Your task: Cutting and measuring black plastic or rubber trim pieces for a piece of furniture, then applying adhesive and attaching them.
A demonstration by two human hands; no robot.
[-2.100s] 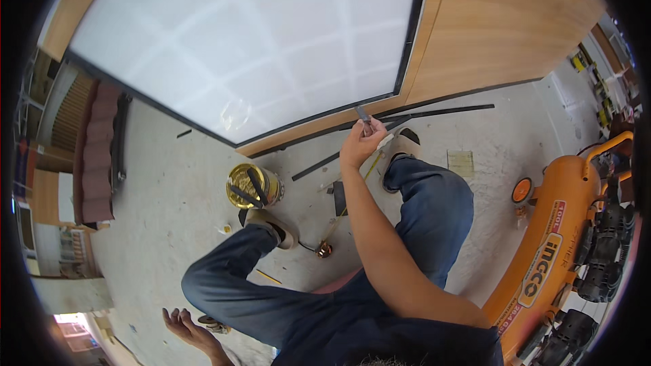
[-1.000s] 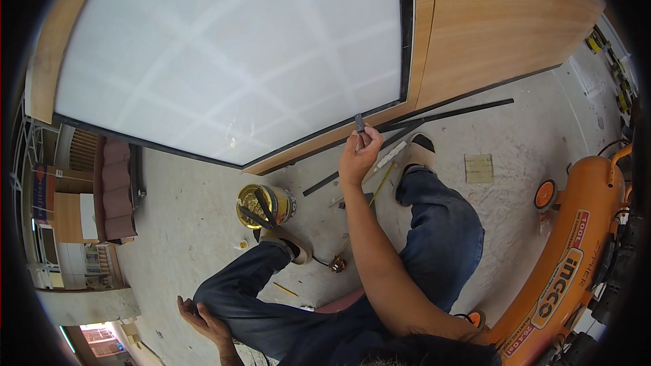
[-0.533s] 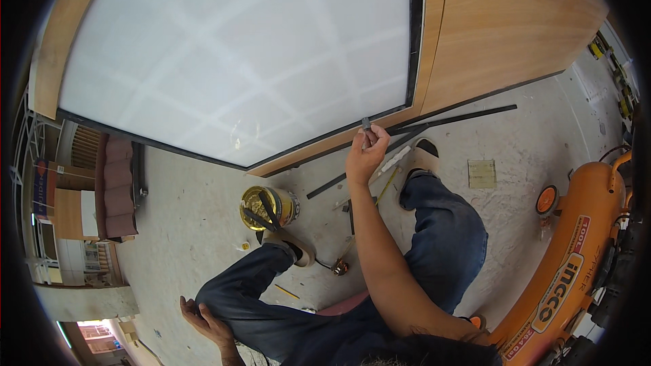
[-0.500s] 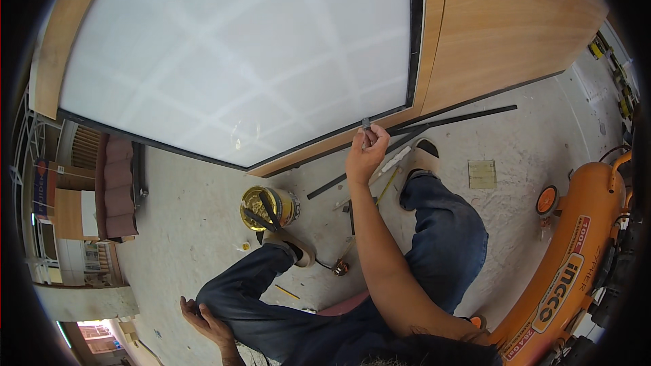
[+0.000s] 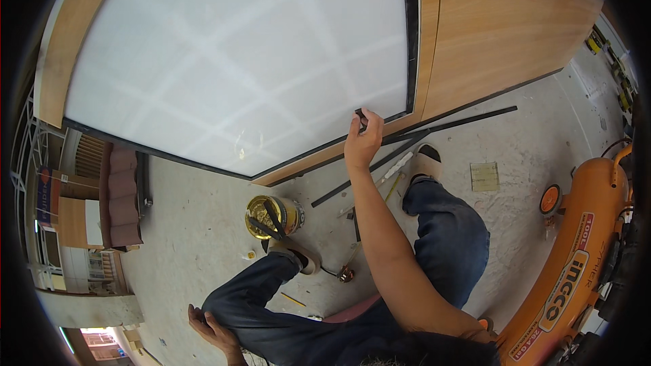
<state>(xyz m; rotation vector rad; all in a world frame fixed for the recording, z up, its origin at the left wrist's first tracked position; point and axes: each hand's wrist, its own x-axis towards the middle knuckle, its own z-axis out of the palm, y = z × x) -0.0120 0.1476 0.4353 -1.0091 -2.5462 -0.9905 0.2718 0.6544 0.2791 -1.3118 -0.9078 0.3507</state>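
Note:
My right hand (image 5: 364, 141) is closed in a pinch on a small dark piece (image 5: 360, 116), whose exact kind is too small to make out. It is held at the lower right part of a glossy white panel (image 5: 237, 47), just above the black strip (image 5: 325, 149) along the panel's lower edge. A light wooden frame (image 5: 428, 41) surrounds the panel. My left hand (image 5: 215, 333) rests against my left knee with its fingers apart, holding nothing.
A yellow tin (image 5: 293, 215) with black pieces across its top stands by my left foot. Long black strips (image 5: 468, 117), a tape measure (image 5: 346, 273) and a pencil (image 5: 293, 299) lie on the floor. An orange air compressor (image 5: 569, 264) stands at right.
My right hand has lifted slightly from the panel's lower edge and turned, and the small piece now shows dark against the white. My left hand stays at the knee. The view has shifted a little.

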